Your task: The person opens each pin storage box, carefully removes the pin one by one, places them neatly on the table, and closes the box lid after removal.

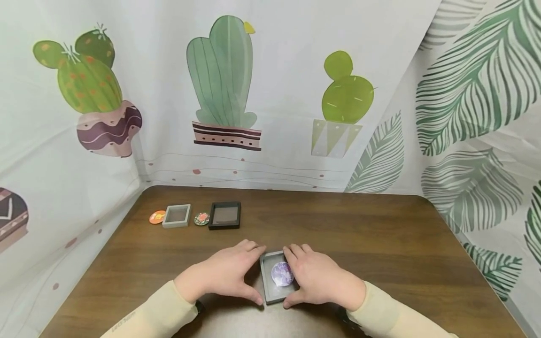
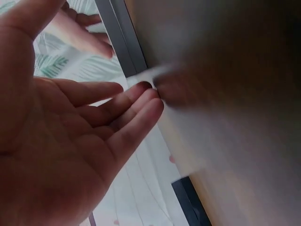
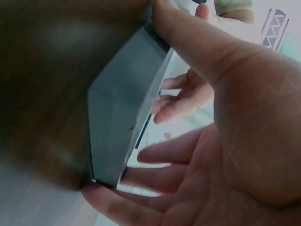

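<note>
A grey square display frame (image 1: 274, 300) with a clear middle lies flat on the table, a round purple-and-white disc (image 1: 282, 274) showing inside its border. My right hand (image 1: 318, 277) spans the frame's right side. In the right wrist view its thumb and a fingertip touch opposite corners of the frame (image 3: 120, 103), holding it between them. My left hand (image 1: 228, 272) is spread at the frame's left edge, thumb and fingers apart. The left wrist view shows its fingertips down at the tabletop beside the frame (image 2: 123, 37); whether they touch the frame I cannot tell.
Farther back on the left of the brown table (image 1: 338, 225) lie a light grey frame (image 1: 166, 224), an orange disc (image 1: 157, 217), a dark patterned disc (image 1: 201, 218) and a black frame (image 1: 224, 226). A cactus-print cloth (image 1: 287, 94) hangs behind the table.
</note>
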Available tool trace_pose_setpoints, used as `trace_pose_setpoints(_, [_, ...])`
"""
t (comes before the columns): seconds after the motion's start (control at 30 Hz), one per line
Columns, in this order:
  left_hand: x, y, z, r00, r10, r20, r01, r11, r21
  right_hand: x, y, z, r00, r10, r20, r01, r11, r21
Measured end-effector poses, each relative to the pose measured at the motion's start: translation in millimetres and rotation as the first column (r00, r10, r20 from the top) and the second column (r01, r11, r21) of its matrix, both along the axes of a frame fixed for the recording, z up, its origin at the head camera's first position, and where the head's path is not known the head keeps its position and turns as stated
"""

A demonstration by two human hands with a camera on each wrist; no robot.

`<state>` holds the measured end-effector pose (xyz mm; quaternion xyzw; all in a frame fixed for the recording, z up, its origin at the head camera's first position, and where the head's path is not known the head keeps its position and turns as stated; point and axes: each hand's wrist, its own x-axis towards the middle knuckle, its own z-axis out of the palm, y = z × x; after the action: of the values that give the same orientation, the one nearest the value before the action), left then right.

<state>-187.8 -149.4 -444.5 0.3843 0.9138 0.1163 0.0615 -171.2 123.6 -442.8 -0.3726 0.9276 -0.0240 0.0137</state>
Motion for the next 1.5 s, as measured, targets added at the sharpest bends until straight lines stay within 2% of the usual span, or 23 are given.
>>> trace_pose_setpoints(0.27, [12.6,13.4,-6.7,0.989,-0.026,-0.146,0.01,0.994,-0.106,8.0,-8,-3.6,0.996,-0.058,-0.064,0.056,0.998,-0.032])
trace_pose_setpoints(0.43, [17.7,18.5,-5.6,0.981,-0.017,-0.194,-0.013,0.988,-0.151,11.5,-10,-3.8,0.995,-0.038,-0.089,0.037,0.999,-0.011])
trace_pose_setpoints(0.67, [19.5,21.5,-3.1,0.971,-0.022,-0.237,-0.02,0.985,-0.172,11.8,-6,0.4,0.993,0.04,-0.108,-0.033,0.998,0.058])
trace_pose_setpoints(0.8, [20.5,20.9,-4.8,0.968,-0.028,-0.251,-0.018,0.984,-0.178,11.5,-6,1.1,0.99,0.102,-0.098,-0.095,0.993,0.067])
trace_pose_setpoints(0.93, [21.2,21.2,-6.6,0.965,-0.024,-0.261,-0.025,0.983,-0.184,10.4,-7,-0.7,0.982,0.141,-0.129,-0.135,0.989,0.058])
trace_pose_setpoints(1.13, [22.5,22.8,-7.6,0.949,-0.029,-0.313,-0.039,0.977,-0.208,9.8,-11,-4.5,0.967,0.15,-0.205,-0.138,0.988,0.071])
trace_pose_setpoints(1.27, [23.8,24.6,-7.7,0.939,-0.033,-0.342,-0.043,0.976,-0.214,9.6,-13,-6.5,0.964,0.146,-0.224,-0.126,0.987,0.098])
trace_pose_setpoints(1.5, [25.9,26.3,-4.8,0.942,-0.033,-0.335,-0.042,0.976,-0.214,9.3,-14,-7.2,0.959,0.154,-0.236,-0.131,0.985,0.109])
